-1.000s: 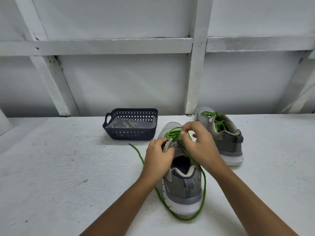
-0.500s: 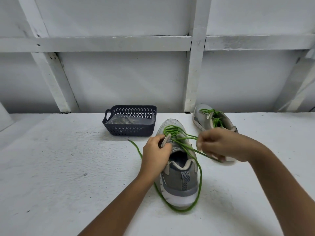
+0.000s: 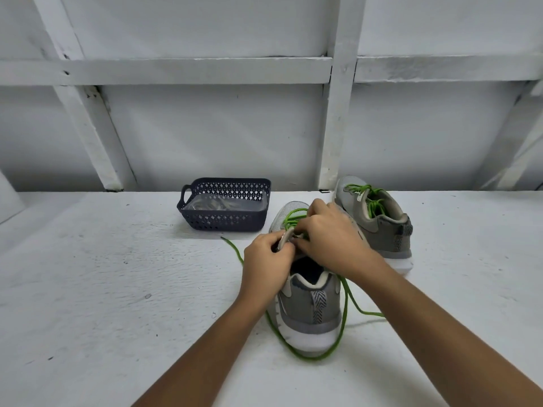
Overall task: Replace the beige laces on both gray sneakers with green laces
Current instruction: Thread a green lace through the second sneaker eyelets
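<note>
White painted tabletop [image 3: 88,289] is carrying everything. Near gray mesh sneaker [image 3: 311,306] is sitting mid-tabletop, heel toward the front edge. Second gray sneaker [image 3: 382,227], green-laced, is standing by the back edge, and dark perforated plastic basket [image 3: 223,221] is sitting to its left. Left grip [image 3: 266,259] is pinching the near sneaker's eyelet flap. Right grip [image 3: 332,239] is curling round the green cord lace [image 3: 311,355], whose slack is looping round the heel.

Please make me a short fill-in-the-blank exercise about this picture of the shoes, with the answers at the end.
1. The lace lying round the near sneaker is ____ in colour.
2. The dark basket stands to the ____ of that sneaker.
3. The far sneaker stands to the ____ of the near one.
Answers: green; left; right.
</note>
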Demonstrator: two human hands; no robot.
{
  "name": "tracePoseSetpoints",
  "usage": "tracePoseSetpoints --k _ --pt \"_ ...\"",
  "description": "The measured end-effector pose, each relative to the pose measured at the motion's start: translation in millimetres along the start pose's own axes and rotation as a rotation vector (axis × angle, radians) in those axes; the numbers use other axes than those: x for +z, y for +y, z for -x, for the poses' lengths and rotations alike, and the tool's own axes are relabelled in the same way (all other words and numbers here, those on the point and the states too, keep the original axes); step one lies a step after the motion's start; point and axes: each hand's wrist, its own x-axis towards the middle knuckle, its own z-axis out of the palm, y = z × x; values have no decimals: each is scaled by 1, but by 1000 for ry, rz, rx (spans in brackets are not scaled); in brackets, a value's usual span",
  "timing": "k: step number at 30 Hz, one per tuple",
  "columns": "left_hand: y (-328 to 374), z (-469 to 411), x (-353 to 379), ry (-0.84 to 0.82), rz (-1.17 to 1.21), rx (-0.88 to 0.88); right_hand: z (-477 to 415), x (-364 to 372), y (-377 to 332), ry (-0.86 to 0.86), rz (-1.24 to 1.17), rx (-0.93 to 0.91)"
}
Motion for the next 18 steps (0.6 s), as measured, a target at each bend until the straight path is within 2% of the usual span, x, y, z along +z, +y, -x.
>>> tracePoseSetpoints --k 2,5,8,10,11,15,18 --pt "-2 -1 0 3 -1 -3 -6 7 0 -16 -11 25" --pt "-2 -1 1 1 30 -13 -1 6 7 49 -127 -10" --pt "-2 -1 2 11 38 -12 10 -7 17 86 -562 -35" --pt "-3 -1 2 18 28 -9 18 -19 25 -14 -922 0" --pt "-3 -2 2 23 25 -8 20 -24 29 -69 -1013 2" --pt "-3 -1 3 22 39 -15 25 -38 42 -258 -1005 -36" --pt "-2 0 2 20 51 -9 25 -38 41 -338 -880 -18"
